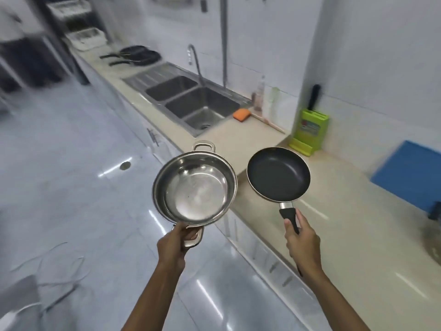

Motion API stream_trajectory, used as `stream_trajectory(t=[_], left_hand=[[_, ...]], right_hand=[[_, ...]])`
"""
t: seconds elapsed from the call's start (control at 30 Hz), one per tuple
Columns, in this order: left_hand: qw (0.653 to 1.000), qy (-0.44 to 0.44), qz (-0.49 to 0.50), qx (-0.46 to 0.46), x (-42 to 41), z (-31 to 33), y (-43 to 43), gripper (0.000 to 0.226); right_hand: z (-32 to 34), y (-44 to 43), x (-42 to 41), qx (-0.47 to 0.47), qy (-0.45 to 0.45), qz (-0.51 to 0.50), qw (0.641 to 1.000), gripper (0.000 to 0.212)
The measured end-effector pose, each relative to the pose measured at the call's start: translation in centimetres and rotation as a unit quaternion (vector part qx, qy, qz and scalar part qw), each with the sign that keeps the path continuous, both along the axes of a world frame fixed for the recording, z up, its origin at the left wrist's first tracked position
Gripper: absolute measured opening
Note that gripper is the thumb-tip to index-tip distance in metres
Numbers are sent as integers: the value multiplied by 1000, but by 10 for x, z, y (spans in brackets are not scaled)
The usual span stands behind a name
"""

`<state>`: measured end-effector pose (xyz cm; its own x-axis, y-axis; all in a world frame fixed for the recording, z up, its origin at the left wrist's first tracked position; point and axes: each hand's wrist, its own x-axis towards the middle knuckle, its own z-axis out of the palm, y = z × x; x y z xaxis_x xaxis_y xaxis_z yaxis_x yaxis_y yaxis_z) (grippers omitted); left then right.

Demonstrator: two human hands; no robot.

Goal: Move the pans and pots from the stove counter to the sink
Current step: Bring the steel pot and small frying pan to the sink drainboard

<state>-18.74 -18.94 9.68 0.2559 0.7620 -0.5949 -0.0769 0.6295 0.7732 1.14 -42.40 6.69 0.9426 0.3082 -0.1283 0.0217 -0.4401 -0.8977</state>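
Observation:
My left hand (175,244) grips the near handle of a shiny steel pot (194,185), held level over the floor beside the counter edge. My right hand (301,240) holds the black handle of a small black frying pan (278,174), raised above the counter. Ahead lies a steel double sink (167,100) with a tall tap (194,58); both basins look empty. Two more black pans (140,56) rest on the counter beyond the sink.
An orange sponge (241,114) lies at the sink's right corner, near a bottle (259,94). A green knife block (310,130) stands by the wall, and a blue board (410,173) leans at the right. White baskets (87,38) sit at the far end.

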Motion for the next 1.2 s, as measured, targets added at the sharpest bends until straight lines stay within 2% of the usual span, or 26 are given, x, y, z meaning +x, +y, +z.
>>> stream_trajectory(t=[0.27,0.57,0.83,1.0,1.2], left_hand=[[995,1,96,23,-15,14,140,26],[983,9,181,2,20,-1,291,18],[978,11,207,-17,87,4,430,13],[979,9,202,-17,115,0,526,14],[985,7,174,-15,143,-14,666,21]], right_hand=[[23,180,20,16,-13,119,993,21],[10,368,90,-7,-1,178,984,33],[19,527,167,-16,22,201,979,39],[17,625,202,-11,19,193,981,38],[-3,755,233,-19,12,169,985,46]])
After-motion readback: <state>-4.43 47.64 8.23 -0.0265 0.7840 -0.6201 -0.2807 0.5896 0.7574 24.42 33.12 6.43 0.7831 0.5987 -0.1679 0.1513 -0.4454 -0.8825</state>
